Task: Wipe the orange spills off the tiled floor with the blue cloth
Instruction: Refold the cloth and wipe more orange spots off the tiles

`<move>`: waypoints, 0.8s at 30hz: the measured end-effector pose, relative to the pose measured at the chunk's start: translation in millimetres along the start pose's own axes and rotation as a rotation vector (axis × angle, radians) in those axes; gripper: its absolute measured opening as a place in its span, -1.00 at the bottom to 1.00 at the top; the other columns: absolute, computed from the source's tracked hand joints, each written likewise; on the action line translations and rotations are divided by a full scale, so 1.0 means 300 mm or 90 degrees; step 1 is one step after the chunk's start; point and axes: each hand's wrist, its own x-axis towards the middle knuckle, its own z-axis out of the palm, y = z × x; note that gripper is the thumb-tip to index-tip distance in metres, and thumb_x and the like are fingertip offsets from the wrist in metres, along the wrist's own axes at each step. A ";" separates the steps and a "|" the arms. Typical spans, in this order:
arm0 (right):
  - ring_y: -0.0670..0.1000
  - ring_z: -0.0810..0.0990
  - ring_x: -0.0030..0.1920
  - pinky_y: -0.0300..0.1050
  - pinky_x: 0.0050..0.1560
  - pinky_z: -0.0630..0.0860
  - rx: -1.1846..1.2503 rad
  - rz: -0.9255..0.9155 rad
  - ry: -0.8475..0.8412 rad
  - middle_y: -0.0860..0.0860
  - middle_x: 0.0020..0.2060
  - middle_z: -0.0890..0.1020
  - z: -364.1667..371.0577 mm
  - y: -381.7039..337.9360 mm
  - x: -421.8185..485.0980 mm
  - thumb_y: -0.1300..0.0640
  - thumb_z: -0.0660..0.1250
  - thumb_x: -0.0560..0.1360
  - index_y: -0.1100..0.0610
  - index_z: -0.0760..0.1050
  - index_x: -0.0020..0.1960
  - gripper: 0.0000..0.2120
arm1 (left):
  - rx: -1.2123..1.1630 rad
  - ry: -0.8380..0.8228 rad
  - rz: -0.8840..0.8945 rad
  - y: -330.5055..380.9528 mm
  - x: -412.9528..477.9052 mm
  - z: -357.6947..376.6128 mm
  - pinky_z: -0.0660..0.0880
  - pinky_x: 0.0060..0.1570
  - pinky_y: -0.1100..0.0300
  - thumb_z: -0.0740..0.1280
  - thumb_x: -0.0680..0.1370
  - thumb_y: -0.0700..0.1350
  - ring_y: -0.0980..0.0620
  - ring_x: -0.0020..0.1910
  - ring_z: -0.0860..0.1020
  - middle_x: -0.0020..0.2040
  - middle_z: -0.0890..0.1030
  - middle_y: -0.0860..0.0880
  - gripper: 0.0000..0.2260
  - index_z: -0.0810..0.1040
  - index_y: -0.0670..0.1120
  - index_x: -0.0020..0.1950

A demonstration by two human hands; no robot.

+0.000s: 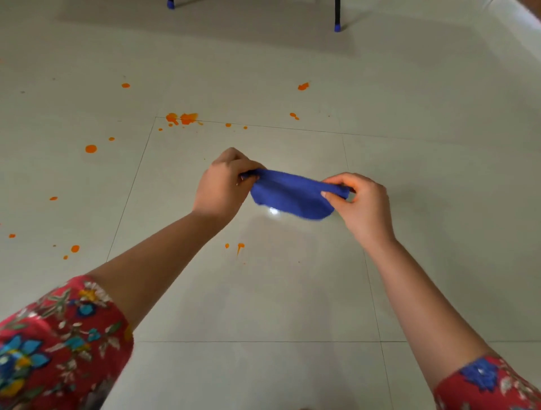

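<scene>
A blue cloth [289, 196] hangs stretched between both hands above the pale tiled floor [263, 292]. My left hand [224, 184] pinches its left end and my right hand [361, 200] pinches its right end. Orange spills dot the floor: a large splatter [183, 118] beyond the hands, a round drop [91, 148] to the left, a blot [303, 86] far right, and small drips [240, 246] just under my left forearm. Several more drops lie at the left edge.
Two dark furniture legs with blue caps [337, 27] [170, 4] stand at the far end of the floor. My red floral sleeves fill the lower corners.
</scene>
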 end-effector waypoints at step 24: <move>0.09 0.02 0.56 0.34 0.46 -0.09 -0.368 0.088 -0.251 -0.08 0.57 0.05 0.857 0.123 -0.067 -0.17 -0.26 0.52 -0.06 0.00 0.57 -0.37 | 0.210 -0.380 -0.306 -0.699 -0.505 0.006 -0.13 0.48 0.03 0.28 0.46 0.29 0.02 0.52 -0.29 0.52 -0.36 0.09 -0.09 -0.30 0.10 0.53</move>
